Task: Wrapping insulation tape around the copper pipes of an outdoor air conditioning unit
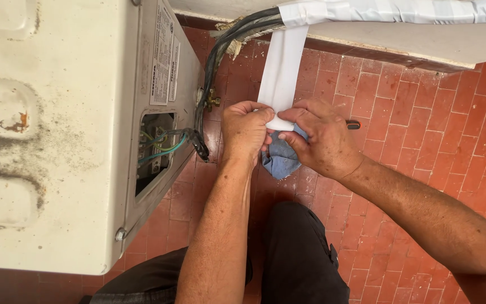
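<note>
Seen from above, a person crouches over a red tiled floor (423, 141) beside a weathered cream outdoor air-conditioning unit (52, 129), both hands meeting at the centre of the frame on a roll of white wrapping tape (279, 123). The left hand (246, 132) is closed, its fingers curled over the left end of the roll; the right hand (322, 138), at 3 o'clock of the roll, pinches the other end between thumb and fingers. The tape is broad, flat, smooth and plain white, without print. A loose strip of it (282, 70) runs taut from the roll toward 12 o'clock, up to a pipe bundle (400, 10) already wound in the same white material along the top edge of the view. Just below the roll, at 6 o'clock, a crumpled blue cloth (281, 160) shows between the two hands; which hand holds it cannot be told. At 3 o'clock of the right hand, a small dark tool tip with a red band (353, 124) lies on the tiles. At 9 o'clock of the hands, black cables (220, 50) drop from the bundle to the unit's open side panel (156, 149), where green and blue wires show. The person's dark trousers (299, 253) fill the lower middle.
</note>
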